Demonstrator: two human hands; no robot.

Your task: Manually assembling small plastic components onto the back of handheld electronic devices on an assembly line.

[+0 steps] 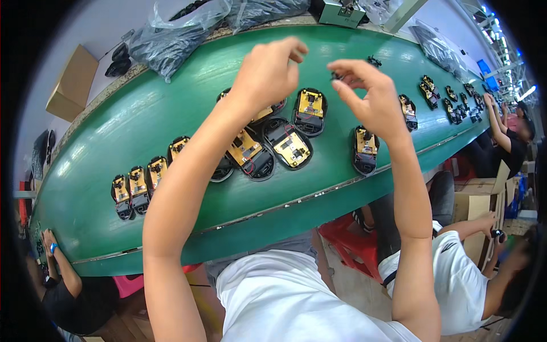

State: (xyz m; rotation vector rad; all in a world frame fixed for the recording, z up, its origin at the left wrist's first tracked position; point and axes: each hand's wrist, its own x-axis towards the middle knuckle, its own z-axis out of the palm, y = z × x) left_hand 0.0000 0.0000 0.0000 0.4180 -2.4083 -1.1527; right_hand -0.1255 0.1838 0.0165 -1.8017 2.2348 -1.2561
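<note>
My right hand [369,97] is raised over the green work surface [228,211], pinching a small black part [337,76] between thumb and fingers; its exact kind is hard to make out. My left hand [270,71] hovers to its left, fingers bent and blurred, thumb apart from them, with nothing visible between. Beneath it lie several opened computer mice with yellow circuit boards, one of them partly hidden by my forearm. One opened mouse [310,111] rests between my hands, a second opened mouse [292,147] nearer me. Another opened mouse [365,151] sits below my right hand.
A row of mouse bases [138,188] lies at the left; more units [456,108] spread along the right. Plastic bags [171,45] and a grey-green box [341,12] line the far edge. Co-workers sit at both sides, one in a white shirt [450,273] close on my right.
</note>
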